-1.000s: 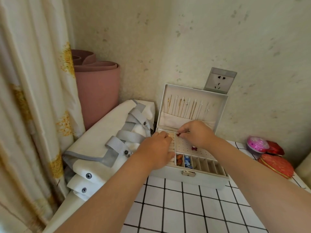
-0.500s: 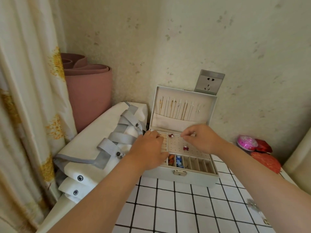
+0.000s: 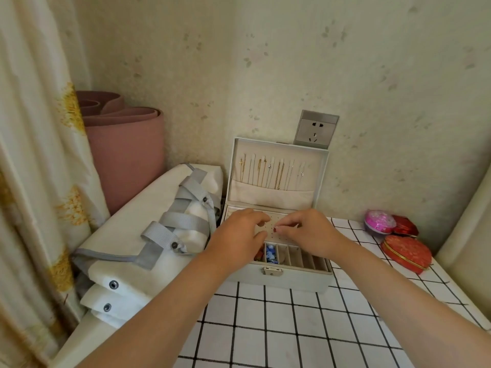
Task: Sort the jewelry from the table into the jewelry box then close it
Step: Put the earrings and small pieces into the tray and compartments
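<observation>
Head view, left to right.

- Curtain (image 3: 32,181), cream with yellow print, hangs down the left side.
- Rolled pink mat (image 3: 125,155) stands upright in the wall corner, behind the bag.
- White bag (image 3: 148,235) with grey straps and metal snaps lies just off the table's left edge. Its far end is just beside the box's left wall.
- Table (image 3: 265,328) carries a white cloth with a black grid.
- Jewelry box (image 3: 292,280) sits at the table's far edge, toward the far-left corner, latch side facing the person.
- Lid (image 3: 320,181) is open and upright against the wall. Thin chains (image 3: 277,172) hang in a row inside it above a fabric pocket.
- Left hand (image 3: 239,237) is over the left part of the open tray, back toward the camera, fingers bent down. Cannot tell whether it grips anything.
- Perforated panel (image 3: 269,233) lies between the two hands.
- Red stud (image 3: 276,229) sits on the panel at the right hand's fingertips.
- Right hand (image 3: 308,232) is over the right part of the tray, thumb and forefinger pinched together on the stud.
- Front row of narrow slots: blue beads (image 3: 271,254) lie in a slot near the left end. Something reddish shows in the slot left of it, mostly hidden by the left hand.
- Metal latch (image 3: 271,270) is on the front wall.
- Wall socket (image 3: 316,128) is above and behind the lid.
- Far-right corner of the table: pink round tin (image 3: 380,221), a red box (image 3: 405,226) touching it from behind, and a red heart-shaped box (image 3: 406,253) just in front of both.
</observation>
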A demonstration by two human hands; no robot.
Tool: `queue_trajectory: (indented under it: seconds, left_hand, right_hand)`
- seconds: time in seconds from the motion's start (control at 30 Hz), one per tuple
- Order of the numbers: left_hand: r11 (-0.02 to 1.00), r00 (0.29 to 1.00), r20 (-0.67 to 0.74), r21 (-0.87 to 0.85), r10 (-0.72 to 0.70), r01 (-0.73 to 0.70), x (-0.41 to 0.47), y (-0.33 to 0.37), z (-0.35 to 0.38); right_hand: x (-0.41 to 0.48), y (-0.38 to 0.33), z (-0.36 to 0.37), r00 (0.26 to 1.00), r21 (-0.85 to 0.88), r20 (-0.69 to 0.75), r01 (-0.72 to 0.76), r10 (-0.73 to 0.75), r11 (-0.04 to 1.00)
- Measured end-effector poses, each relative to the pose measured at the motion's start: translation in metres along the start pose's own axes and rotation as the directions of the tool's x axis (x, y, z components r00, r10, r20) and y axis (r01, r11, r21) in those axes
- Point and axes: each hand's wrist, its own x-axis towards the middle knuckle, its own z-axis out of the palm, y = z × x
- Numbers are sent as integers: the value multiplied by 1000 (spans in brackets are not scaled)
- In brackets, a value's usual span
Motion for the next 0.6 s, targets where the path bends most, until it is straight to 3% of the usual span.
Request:
queue_trajectory:
  seconds: [0.07, 0.17, 0.27, 0.37, 0.43, 0.5, 0.6]
  left_hand:
    - [995, 1000, -12, -101, -13, 12, 0, 1, 0]
    - [956, 999, -42, -294, -20, 7, 1, 6, -2]
    - [920, 990, -124, -392, -64, 10, 1, 8, -1]
    - [908, 975, -188, -417, -119, 31, 2, 6, 1]
    - [869, 971, -158, -488, -180, 82, 4, 7, -1]
    - [823, 961, -113, -547, -253, 152, 5, 9, -3]
    - [736, 933, -43, -627, -359, 254, 5, 12, -7]
  right_hand:
    - [-2, -6, -3, 993, 224, 85, -95, 78, 970]
    - [-5, -13, -7, 951, 508, 283, -256, 121, 822]
    - [-4, -13, -5, 926, 597, 355, -329, 127, 732]
    - [-4, -18, -5, 919, 594, 368, -349, 141, 725]
    - [-4, -22, -3, 936, 546, 297, -329, 190, 771]
    - [-3, -25, 0, 972, 493, 131, -236, 196, 837]
    - [-2, -24, 2, 997, 398, -81, 14, 20, 917]
